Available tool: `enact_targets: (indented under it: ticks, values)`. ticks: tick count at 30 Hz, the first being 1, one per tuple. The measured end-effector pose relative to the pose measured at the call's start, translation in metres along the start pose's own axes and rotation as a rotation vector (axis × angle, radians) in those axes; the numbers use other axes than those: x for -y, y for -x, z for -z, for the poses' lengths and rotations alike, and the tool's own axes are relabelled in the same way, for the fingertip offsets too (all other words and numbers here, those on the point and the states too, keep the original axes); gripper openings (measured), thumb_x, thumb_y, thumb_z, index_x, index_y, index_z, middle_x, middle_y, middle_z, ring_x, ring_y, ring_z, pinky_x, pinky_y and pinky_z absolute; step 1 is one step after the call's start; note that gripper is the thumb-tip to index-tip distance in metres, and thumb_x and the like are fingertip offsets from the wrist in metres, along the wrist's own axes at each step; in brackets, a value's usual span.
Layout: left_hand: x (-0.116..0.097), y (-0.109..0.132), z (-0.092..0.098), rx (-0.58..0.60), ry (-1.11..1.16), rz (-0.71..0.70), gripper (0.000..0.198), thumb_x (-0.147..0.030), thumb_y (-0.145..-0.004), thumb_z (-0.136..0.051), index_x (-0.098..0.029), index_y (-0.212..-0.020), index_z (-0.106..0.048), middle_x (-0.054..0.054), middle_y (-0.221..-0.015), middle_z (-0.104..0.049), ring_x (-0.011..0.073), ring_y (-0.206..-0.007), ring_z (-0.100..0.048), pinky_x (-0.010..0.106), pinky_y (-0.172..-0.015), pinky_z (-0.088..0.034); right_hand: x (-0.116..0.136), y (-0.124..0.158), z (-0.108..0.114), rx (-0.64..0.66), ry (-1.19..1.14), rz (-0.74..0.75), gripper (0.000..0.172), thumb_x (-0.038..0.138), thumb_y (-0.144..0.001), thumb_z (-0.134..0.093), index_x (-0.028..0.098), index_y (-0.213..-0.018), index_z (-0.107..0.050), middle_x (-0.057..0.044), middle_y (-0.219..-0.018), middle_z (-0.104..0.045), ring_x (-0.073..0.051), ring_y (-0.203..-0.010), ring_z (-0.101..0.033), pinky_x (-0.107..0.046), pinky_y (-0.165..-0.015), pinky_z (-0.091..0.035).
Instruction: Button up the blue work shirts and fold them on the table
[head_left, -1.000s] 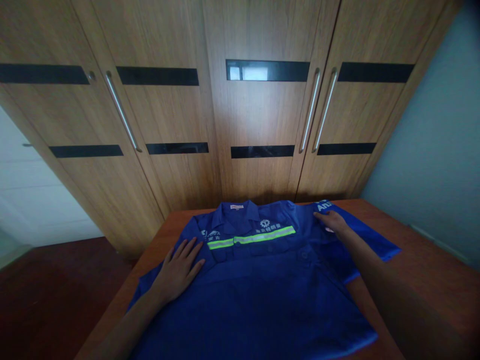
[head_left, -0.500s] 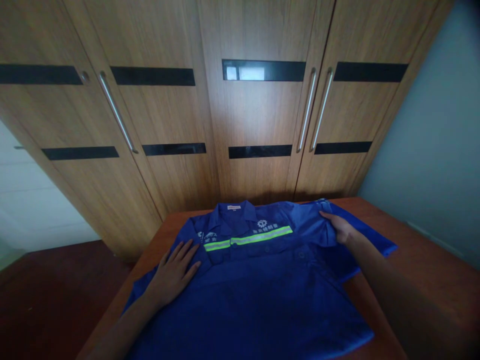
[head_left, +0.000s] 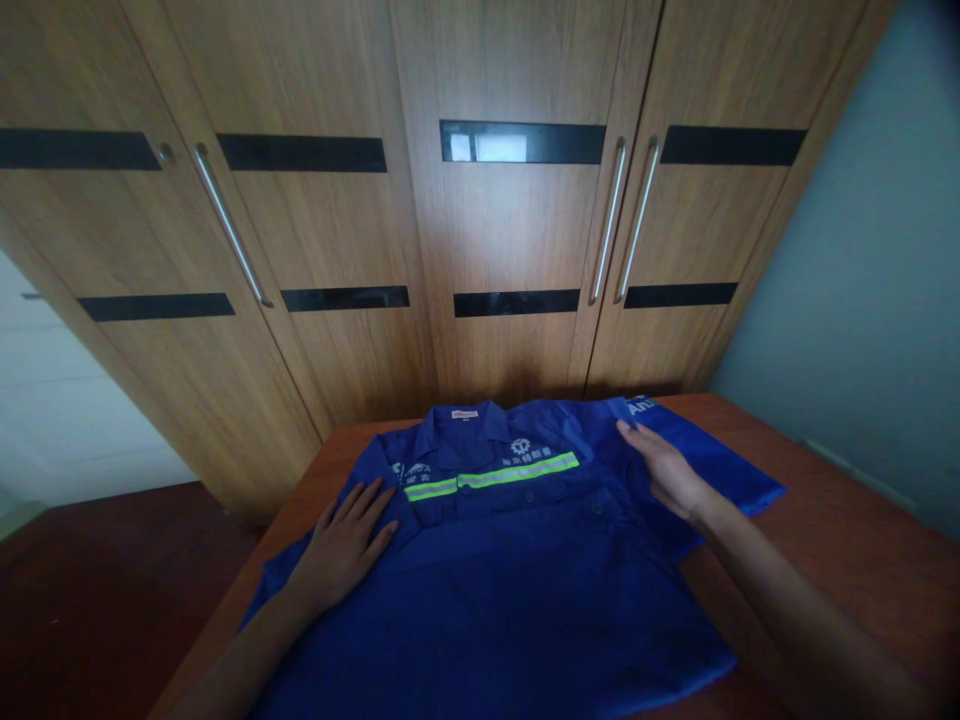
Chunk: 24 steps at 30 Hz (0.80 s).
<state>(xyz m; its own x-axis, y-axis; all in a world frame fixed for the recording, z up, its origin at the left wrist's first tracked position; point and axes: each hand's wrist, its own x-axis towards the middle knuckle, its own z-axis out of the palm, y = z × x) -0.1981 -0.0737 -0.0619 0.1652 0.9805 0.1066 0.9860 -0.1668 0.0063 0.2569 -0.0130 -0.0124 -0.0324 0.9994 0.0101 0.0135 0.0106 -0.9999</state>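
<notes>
Since a moment ago the right hand [head_left: 667, 472] has let the far right shoulder fabric drop flat again, and its fingers now lie stretched out along the seam where the sleeve joins the body; half a second back it had that cloth bunched up in a pinch. The left hand [head_left: 343, 545] has hardly shifted. It rests palm down, fingers spread, on the left shoulder of the blue work shirt [head_left: 517, 580], gripping nothing.

That shirt lies front up on the reddish wooden table [head_left: 840, 520], collar [head_left: 465, 428] at the far edge toward the wardrobe doors [head_left: 480, 230], hem running off the near edge of view. A yellow-green reflective stripe [head_left: 491, 475] crosses the chest, with white print above it. The right short sleeve [head_left: 712, 465] is spread out to the right, white lettering near its far edge.

By the look of it, this is the smoothing and squaring stage, both palms pressing the shoulders flat. A next move would call for a proper hold on the right sleeve or shoulder edge, since the right hand is open and only resting on cloth, while the left keeps the body pinned so it does not slide.
</notes>
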Motion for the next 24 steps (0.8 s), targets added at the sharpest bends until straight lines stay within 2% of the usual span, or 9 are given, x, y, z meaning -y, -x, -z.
enact_targets:
  ticks: [3, 4, 6, 8, 10, 13, 16, 20, 24]
  values:
    - [0.001, -0.001, -0.002, -0.017, -0.007, -0.009, 0.059, -0.055, -0.092, -0.033, -0.026, -0.143, -0.039, 0.006, -0.152, -0.035, 0.0284, -0.14, -0.03, 0.051, -0.112, -0.025, -0.017, 0.029, -0.032, 0.31, 0.519, 0.337, 0.045, 0.048, -0.089, -0.052, 0.029, -0.129, -0.056, -0.003, -0.145, -0.045, -0.025, -0.137, -0.033, -0.047, -0.115, -0.021]
    - [0.001, -0.001, -0.002, -0.018, -0.009, -0.01, 0.059, -0.055, -0.092, -0.033, -0.026, -0.143, -0.039, 0.006, -0.152, -0.035, 0.0285, -0.14, -0.03, 0.051, -0.111, -0.025, -0.025, 0.038, -0.04, 0.401, 0.695, 0.403, 0.048, 0.049, -0.089, -0.052, 0.03, -0.133, -0.052, -0.003, -0.148, -0.041, -0.026, -0.14, -0.028, -0.051, -0.116, -0.015]
    - [0.001, -0.001, -0.003, -0.018, -0.009, -0.009, 0.059, -0.056, -0.092, -0.033, -0.026, -0.143, -0.039, 0.006, -0.152, -0.035, 0.0285, -0.14, -0.029, 0.052, -0.111, -0.025, -0.039, 0.051, -0.05, 0.491, 0.953, 0.466, 0.054, 0.051, -0.089, -0.052, 0.031, -0.139, -0.045, -0.005, -0.151, -0.035, -0.028, -0.141, -0.023, -0.056, -0.115, -0.012]
    - [0.001, -0.001, -0.003, -0.013, -0.009, -0.009, 0.059, -0.056, -0.092, -0.032, -0.026, -0.143, -0.038, 0.006, -0.152, -0.034, 0.0287, -0.14, -0.028, 0.052, -0.112, -0.024, -0.047, 0.056, -0.054, 0.491, 1.074, 0.474, 0.056, 0.052, -0.091, -0.047, 0.03, -0.142, -0.041, -0.007, -0.151, -0.034, -0.028, -0.141, -0.024, -0.057, -0.114, -0.015]
    - [0.001, -0.001, -0.003, 0.002, -0.01, -0.004, 0.06, -0.057, -0.092, -0.031, -0.026, -0.144, -0.037, 0.006, -0.153, -0.033, 0.0289, -0.141, -0.027, 0.053, -0.112, -0.023, -0.048, 0.053, -0.055, 0.443, 1.097, 0.49, 0.053, 0.05, -0.093, -0.043, 0.028, -0.142, -0.041, -0.007, -0.151, -0.035, -0.027, -0.14, -0.027, -0.054, -0.113, -0.02]
    - [0.001, -0.001, -0.004, 0.006, -0.013, 0.001, 0.06, -0.056, -0.093, -0.031, -0.026, -0.144, -0.037, 0.006, -0.153, -0.032, 0.0292, -0.141, -0.027, 0.053, -0.112, -0.023, -0.044, 0.04, -0.058, 0.378, 1.08, 0.575, 0.049, 0.044, -0.095, -0.041, 0.026, -0.14, -0.044, -0.007, -0.149, -0.038, -0.024, -0.139, -0.031, -0.048, -0.114, -0.026]
    - [0.001, -0.001, -0.004, -0.011, -0.015, -0.007, 0.058, -0.055, -0.093, -0.032, -0.027, -0.143, -0.038, 0.006, -0.152, -0.034, 0.0291, -0.141, -0.027, 0.053, -0.112, -0.024, -0.044, 0.024, -0.065, 0.375, 1.102, 0.646, 0.048, 0.041, -0.095, -0.043, 0.024, -0.14, -0.044, -0.008, -0.149, -0.038, -0.024, -0.139, -0.03, -0.046, -0.113, -0.026]
    - [0.004, 0.003, -0.003, -0.021, -0.02, -0.018, 0.058, -0.055, -0.092, -0.033, -0.027, -0.143, -0.038, 0.005, -0.152, -0.034, 0.0287, -0.14, -0.028, 0.052, -0.112, -0.025, -0.057, 0.006, -0.076, 0.37, 1.178, 0.584, 0.051, 0.046, -0.094, -0.043, 0.022, -0.139, -0.045, -0.011, -0.15, -0.036, -0.027, -0.14, -0.028, -0.05, -0.113, -0.025]
    - [0.011, 0.012, -0.002, -0.005, -0.024, -0.027, 0.059, -0.055, -0.093, -0.032, -0.026, -0.144, -0.036, 0.005, -0.153, -0.032, 0.0281, -0.141, -0.027, 0.051, -0.112, -0.025, -0.066, 0.003, -0.083, 0.284, 1.213, 0.497, 0.057, 0.05, -0.094, -0.039, 0.018, -0.141, -0.042, -0.014, -0.15, -0.035, -0.029, -0.139, -0.028, -0.05, -0.113, -0.024]
